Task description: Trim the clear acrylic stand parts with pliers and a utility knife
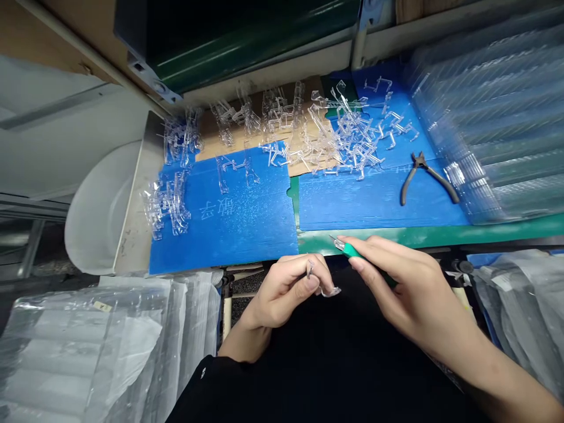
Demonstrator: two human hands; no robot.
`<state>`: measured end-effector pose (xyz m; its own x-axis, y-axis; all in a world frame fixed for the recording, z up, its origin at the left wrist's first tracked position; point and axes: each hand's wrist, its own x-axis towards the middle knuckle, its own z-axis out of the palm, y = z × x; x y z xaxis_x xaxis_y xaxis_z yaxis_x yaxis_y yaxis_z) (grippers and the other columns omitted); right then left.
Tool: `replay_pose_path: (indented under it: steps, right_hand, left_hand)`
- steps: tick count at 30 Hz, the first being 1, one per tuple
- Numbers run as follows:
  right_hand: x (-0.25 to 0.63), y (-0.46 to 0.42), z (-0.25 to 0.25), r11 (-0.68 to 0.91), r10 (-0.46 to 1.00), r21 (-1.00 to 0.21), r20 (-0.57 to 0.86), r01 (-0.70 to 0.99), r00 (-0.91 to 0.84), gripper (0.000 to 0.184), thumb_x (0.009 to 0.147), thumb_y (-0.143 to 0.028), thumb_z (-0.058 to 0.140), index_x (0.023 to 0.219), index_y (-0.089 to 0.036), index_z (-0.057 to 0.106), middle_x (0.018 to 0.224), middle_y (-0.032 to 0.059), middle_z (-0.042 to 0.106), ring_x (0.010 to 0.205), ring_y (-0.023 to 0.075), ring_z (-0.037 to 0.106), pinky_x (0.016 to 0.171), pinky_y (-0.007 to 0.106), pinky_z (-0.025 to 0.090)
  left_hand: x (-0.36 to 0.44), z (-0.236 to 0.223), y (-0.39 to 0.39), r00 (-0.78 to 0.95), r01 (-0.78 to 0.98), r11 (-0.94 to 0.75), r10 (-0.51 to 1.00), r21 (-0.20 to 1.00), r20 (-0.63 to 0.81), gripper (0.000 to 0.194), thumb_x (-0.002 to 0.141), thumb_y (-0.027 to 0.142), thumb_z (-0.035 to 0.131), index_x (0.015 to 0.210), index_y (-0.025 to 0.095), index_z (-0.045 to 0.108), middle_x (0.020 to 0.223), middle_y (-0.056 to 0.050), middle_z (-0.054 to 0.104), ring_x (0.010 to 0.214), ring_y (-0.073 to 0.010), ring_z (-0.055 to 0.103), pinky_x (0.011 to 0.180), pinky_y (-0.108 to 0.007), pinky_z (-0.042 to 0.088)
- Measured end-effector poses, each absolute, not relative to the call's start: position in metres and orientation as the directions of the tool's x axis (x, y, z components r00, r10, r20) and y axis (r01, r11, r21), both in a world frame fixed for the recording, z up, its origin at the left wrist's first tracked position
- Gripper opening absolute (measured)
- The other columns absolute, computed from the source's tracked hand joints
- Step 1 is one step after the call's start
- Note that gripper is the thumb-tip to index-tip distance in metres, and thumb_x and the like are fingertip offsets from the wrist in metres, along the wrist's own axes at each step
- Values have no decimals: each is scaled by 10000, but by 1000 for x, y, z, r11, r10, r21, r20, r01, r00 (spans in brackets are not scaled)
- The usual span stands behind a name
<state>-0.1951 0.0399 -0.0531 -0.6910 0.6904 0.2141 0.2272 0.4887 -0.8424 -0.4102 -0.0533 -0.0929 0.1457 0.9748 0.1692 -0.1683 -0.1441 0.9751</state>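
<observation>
The left hand (pixel 286 291) has its grip closed on a small clear plastic piece (pixel 331 291), pinched between thumb and fingers; the fingers hide part of it. The right hand (pixel 403 282) has its grip closed on a green-handled knife (pixel 350 251), the blade pointing toward the left hand's side but apart from the piece. Taking the pliers (pixel 420 161) as the landmark, both hands and the piece are nearer the body and to their left, in front of the near edge of the green bench (pixel 520 232).

The pliers lie on a blue sheet (pixel 352 202), handles spread toward the body. Just left of them and a little farther off is a tangled pile of clear plastic parts (pixel 355 138). Farther left of the pliers come a brown cardboard sheet (pixel 209 138) and a second blue sheet (pixel 247 229), with more clear parts in groups (pixel 170 202) at its left end. Right of the pliers stand ribbed clear trays (pixel 506 117). Well to their left, on the body's side, are pale stacked trays (pixel 57 358). Beyond and left of them is a dark green roller (pixel 247 44).
</observation>
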Motion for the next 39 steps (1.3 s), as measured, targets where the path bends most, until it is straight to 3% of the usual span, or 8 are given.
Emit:
replay_pose_path:
  steps: [5,11,19,22,25,30,35,39]
  right_hand:
    - [-198,42,-57,413,765,-877,188,245,-616,254,1083,-147,611,1268,-227,766,1118,60,793,1019,208,758,924,309,582]
    - [-201,36,-87,80,865,-977,-29,195,-500,234,944,-316,846,1160,-234,812,982,14,752,801,174,695,772,290,559]
    - [-230,19,-108,127,687,-973,-53,192,-725,75,989,-279,784,938,-232,813,787,-13,652,724,165,633,716,276,507]
    - [-249,7,-109,195,621,-970,7,145,-784,126,1007,-286,763,892,-239,784,803,-10,678,723,164,653,712,264,524]
    - [-266,-9,-111,328,553,-940,116,88,-825,118,1024,-277,743,910,-248,758,867,-4,717,751,164,687,740,256,544]
    - [-302,-31,-122,529,328,-841,328,-115,-886,35,1026,-236,728,1002,-245,751,925,7,732,743,155,710,755,249,561]
    - [-336,-48,-126,522,194,-833,327,-185,-925,60,1040,-270,702,1068,-250,752,953,12,735,764,159,721,739,254,556]
    - [-347,-46,-129,519,337,-855,214,-9,-917,191,1029,-414,709,1128,-257,756,1021,31,762,872,209,738,834,308,548]
  left_hand:
    - [-404,-99,-49,6,-264,-126,991,956,132,279,1115,359,572,1032,170,759,797,-60,659,718,-152,601,704,-301,484]
    - [-398,-95,-31,-366,-649,-178,925,740,-99,207,1023,417,762,1097,225,741,858,16,657,689,-69,610,770,-263,646]
    - [-414,-91,-46,-524,-665,-273,833,695,-174,293,955,430,846,1060,183,729,885,-2,718,772,-90,710,888,-294,693]
    - [-426,-93,-68,-639,-558,-332,757,760,-138,397,978,451,814,1258,206,675,920,-22,759,824,-144,768,896,-330,690]
    - [-442,-93,-100,-833,-191,-329,552,925,24,626,999,419,792,1525,273,485,931,-26,796,786,-174,789,826,-324,676]
    - [-469,-91,-165,-829,381,122,484,917,280,229,1035,415,715,1155,221,717,878,-34,750,673,-150,710,711,-294,616]
    - [-500,-72,-241,-831,482,278,447,831,332,275,1103,429,589,922,226,634,721,5,611,592,-126,546,572,-283,442]
    - [-562,-33,-323,-915,367,654,126,661,383,374,1142,407,475,815,228,504,659,18,483,556,-133,395,559,-304,303]
